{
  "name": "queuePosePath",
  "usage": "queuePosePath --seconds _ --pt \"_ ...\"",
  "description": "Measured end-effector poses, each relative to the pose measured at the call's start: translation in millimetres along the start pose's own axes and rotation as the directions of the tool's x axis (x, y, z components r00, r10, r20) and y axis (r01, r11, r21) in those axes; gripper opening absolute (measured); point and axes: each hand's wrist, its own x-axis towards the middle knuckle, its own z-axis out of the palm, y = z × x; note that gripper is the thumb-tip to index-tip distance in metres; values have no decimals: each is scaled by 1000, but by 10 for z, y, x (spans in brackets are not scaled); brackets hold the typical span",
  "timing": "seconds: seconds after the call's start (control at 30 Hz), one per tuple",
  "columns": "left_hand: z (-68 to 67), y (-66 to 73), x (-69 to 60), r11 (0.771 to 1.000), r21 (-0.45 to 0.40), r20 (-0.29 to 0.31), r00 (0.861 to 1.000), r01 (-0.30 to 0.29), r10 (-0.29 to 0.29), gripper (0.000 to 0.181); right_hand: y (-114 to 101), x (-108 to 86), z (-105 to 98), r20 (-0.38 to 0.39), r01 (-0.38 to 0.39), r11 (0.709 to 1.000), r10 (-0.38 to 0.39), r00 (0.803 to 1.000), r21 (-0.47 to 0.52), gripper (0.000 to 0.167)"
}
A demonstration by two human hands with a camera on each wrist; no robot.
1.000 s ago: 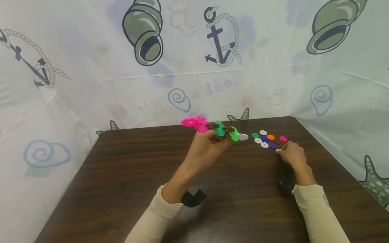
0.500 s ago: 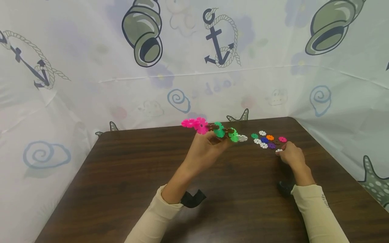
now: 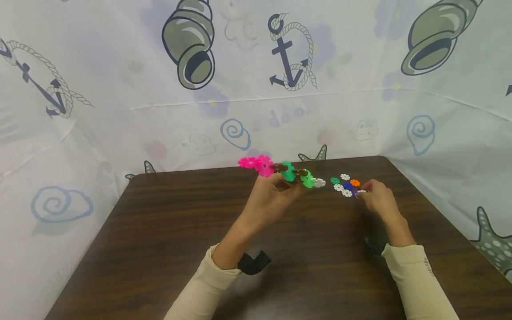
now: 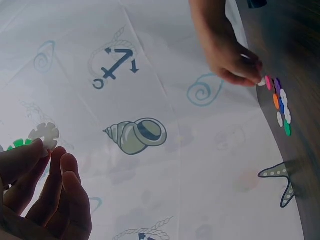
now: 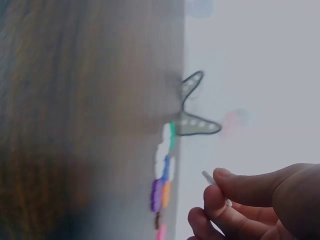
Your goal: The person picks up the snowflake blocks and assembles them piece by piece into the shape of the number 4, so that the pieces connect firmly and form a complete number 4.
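Note:
My left hand (image 3: 267, 202) holds up a joined chain of notched, flower-shaped plastic discs (image 3: 264, 166), pink, brown, teal and light green, ending in a white disc (image 3: 319, 182). In the left wrist view, the thumb and fingertips pinch the chain near that white end (image 4: 45, 132). To the right, my right hand (image 3: 379, 200) pinches a single white disc (image 5: 208, 177) between thumb and finger, above the table beside a small cluster of loose discs. That cluster includes a green disc (image 3: 334, 180), an orange disc (image 3: 354, 182) and a blue disc (image 3: 347, 186).
The dark wood-grain table (image 3: 180, 249) reaches back to a white printed cloth (image 3: 248, 62) hung around it. A black strap (image 3: 254, 262) hangs at the left wrist. In the left wrist view, a pink disc (image 4: 268, 83) lies near the right hand.
My right hand has shifted slightly left and away from me with the white disc, now covering the pink disc in the head view. The left hand and chain stay nearly still.

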Motion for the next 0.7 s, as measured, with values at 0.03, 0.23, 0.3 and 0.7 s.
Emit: queuePosePath --seconds 0.03,0.23,0.3,0.7 --pt "2 -4 3 1000 -6 0 1000 -5 5 16 -32 -9 -18 -6 5 1000 -5 1000 4 46" --pt "9 -7 8 1000 2 1 1000 -21 21 13 -200 -69 -102 -20 53 998 -52 998 30 47" --pt "9 -5 3 1000 0 -1 1000 -20 20 14 -248 -95 -114 -26 80 996 -79 997 41 46" --pt "5 0 4 1000 -3 1 1000 -22 22 14 -578 -280 -239 -81 130 989 -124 989 75 43"
